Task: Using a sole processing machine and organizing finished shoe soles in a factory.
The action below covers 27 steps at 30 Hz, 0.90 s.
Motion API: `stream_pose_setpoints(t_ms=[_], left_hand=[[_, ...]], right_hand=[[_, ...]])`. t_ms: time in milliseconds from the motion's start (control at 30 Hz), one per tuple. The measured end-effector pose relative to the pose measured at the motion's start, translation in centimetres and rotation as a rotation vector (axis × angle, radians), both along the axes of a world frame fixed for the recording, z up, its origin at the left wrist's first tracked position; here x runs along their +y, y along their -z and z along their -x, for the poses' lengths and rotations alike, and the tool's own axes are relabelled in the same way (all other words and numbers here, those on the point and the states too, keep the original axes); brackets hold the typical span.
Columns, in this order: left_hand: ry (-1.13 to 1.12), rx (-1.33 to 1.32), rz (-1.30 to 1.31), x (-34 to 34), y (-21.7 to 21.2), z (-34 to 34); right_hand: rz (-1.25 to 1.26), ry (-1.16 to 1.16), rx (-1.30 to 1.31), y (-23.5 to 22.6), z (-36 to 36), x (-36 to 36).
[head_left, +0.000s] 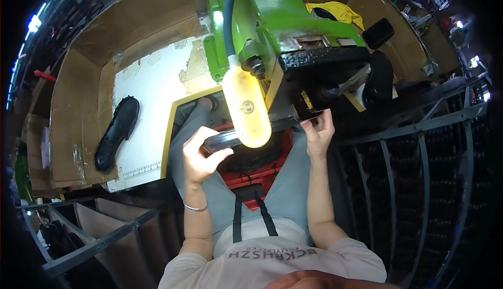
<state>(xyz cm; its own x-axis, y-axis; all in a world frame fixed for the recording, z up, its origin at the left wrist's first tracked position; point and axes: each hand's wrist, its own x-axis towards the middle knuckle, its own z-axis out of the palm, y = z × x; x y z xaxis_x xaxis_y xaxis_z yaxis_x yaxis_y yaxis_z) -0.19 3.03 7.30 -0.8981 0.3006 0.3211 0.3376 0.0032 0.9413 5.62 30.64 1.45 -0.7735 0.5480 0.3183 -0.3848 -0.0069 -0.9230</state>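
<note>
1. In the head view, the left hand [201, 155] pinches the left end of a long black sole [222, 141], thumb on the near side and fingers on the far side.
2. The right hand [318, 134] has its thumb and fingertips closed on the sole's right end; the exact contact is partly lost in shadow.
3. The sole lies across the space between the hands, above the person's lap, its right end just below the black head [325, 61] of a green machine [285, 11]. Whether it touches the head, I cannot tell.
4. A lit yellow lamp [246, 116] on a blue cable [230, 16] hides the middle of the sole.
5. To the left, the other sole [118, 132] lies tilted on a white surface [149, 145], well apart from the hands, with cardboard [76, 126] standing around the left and far sides.
6. A yellow strip [170, 137] edges the surface toward the person.
7. A red frame [262, 176] shows between the person's legs; a metal rack [390, 168] stands at the right.
</note>
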Motion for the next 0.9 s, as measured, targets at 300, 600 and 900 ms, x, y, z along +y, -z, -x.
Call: stream_pose_setpoints(t_ms=[300, 600, 900], left_hand=[[-0.003, -0.063, -0.1, -6.1, 4.2, 0.4], [0.04, -0.225, 0.073, -7.7, 10.5, 2.2], [-0.112, 0.109, 0.136, 5.0, 7.3, 0.8]], right_hand=[[-0.014, 0.008, 0.113, 0.2, 1.4, -5.0], [-0.504, 0.29, 0.117, 0.2, 1.7, -7.3], [-0.75, 0.294, 0.251, -0.3, 1.5, -6.5]])
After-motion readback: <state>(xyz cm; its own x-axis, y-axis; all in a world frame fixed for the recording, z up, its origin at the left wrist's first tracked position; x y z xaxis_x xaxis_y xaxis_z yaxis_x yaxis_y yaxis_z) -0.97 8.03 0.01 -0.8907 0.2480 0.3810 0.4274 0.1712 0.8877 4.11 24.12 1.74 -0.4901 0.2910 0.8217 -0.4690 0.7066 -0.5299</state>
